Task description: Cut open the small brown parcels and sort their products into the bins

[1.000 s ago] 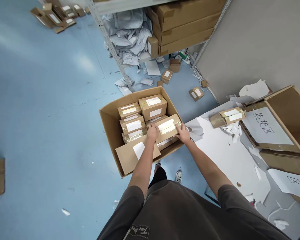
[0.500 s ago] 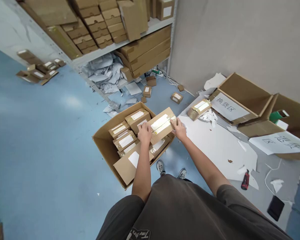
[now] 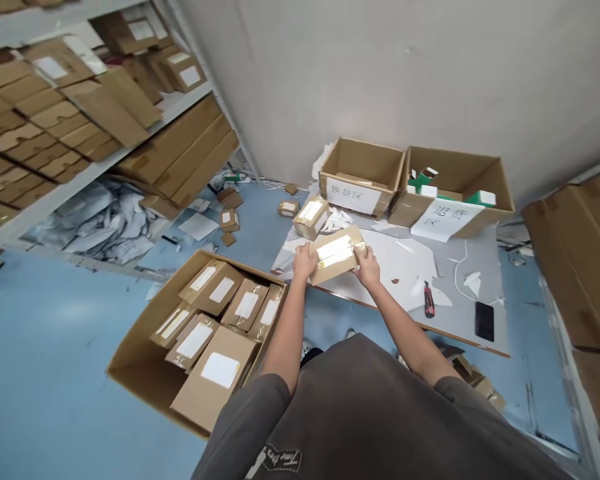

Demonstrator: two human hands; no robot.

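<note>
Near the middle of the frame, a parcel point(image 3: 334, 257) is held between two hands: the left hand point(image 3: 305, 261) curls round one end and the right hand point(image 3: 367, 268) clasps the other, fingers bent firmly against the cardboard. Half a second ago it was above the big carton point(image 3: 130, 360); now the view has turned, the carton fills the lower left with other boxes point(image 3: 200, 400) inside, and the parcel is apart from it, seemingly above the near edge of the table point(image 3: 460, 320). So the lifting-out looks finished, with the parcel not yet put down. Just beyond it stands a taped box point(image 3: 310, 223), two lidless bins point(image 3: 370, 153) sit at the upper right, and a knife point(image 3: 429, 300) and phone point(image 3: 485, 321) lie untouched to the right.
</note>
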